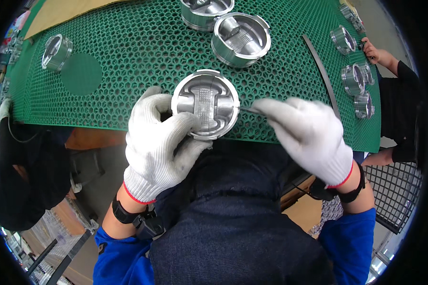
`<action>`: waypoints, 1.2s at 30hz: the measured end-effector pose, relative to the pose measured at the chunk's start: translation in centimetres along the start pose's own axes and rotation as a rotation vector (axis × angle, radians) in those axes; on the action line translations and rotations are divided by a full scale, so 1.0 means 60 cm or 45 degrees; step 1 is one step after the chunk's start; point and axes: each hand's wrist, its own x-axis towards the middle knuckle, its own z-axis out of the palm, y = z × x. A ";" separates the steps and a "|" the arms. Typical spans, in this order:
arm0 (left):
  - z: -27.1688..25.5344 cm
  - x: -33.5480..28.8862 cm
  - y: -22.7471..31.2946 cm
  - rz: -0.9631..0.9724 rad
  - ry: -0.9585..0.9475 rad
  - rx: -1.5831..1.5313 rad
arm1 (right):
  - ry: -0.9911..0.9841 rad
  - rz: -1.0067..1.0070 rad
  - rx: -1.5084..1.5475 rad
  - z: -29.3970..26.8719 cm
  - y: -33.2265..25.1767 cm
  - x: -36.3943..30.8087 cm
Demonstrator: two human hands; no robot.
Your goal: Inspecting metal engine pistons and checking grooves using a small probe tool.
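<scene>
A silver metal piston (205, 102) lies with its hollow side up near the front edge of the green mat. My left hand (158, 135), in a white knit glove, is closed round its left side, the thumb over the rim. My right hand (306, 130), gloved alike, pinches a thin dark tool (252, 110) whose tip meets the piston's right rim. The tool's kind is hard to make out, since the fingers cover most of it. Just beyond stand two more pistons, one nearer (241, 40) and one farther (207, 12), both hollow side up.
A honeycomb green mat (142, 57) covers the table. A grey strip (321, 71) lies to the right, with several pistons (353, 80) beyond it near another person's hand (373, 51). One piston (57, 52) sits far left, near cardboard (66, 14). Another person is at the left.
</scene>
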 end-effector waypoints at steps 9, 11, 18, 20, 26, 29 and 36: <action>-0.004 0.012 -0.003 0.061 0.024 -0.038 | -0.858 0.832 1.744 0.013 -0.031 0.006; -0.015 0.009 -0.004 0.033 -0.021 -0.017 | -0.770 0.408 1.679 0.015 -0.032 0.001; -0.088 0.014 -0.145 -0.326 0.435 0.460 | 0.051 0.960 1.625 0.021 0.039 -0.078; -0.094 0.044 -0.144 -0.256 0.596 0.543 | 0.148 0.879 1.766 0.048 0.069 -0.110; -0.035 0.141 -0.015 0.372 0.142 0.190 | 0.261 0.781 1.838 0.089 0.083 -0.089; 0.027 0.165 -0.013 0.429 0.157 0.225 | 0.284 0.757 1.799 0.096 0.082 -0.090; 0.028 0.137 -0.004 0.482 0.110 0.266 | 0.323 0.540 1.814 0.123 0.104 -0.114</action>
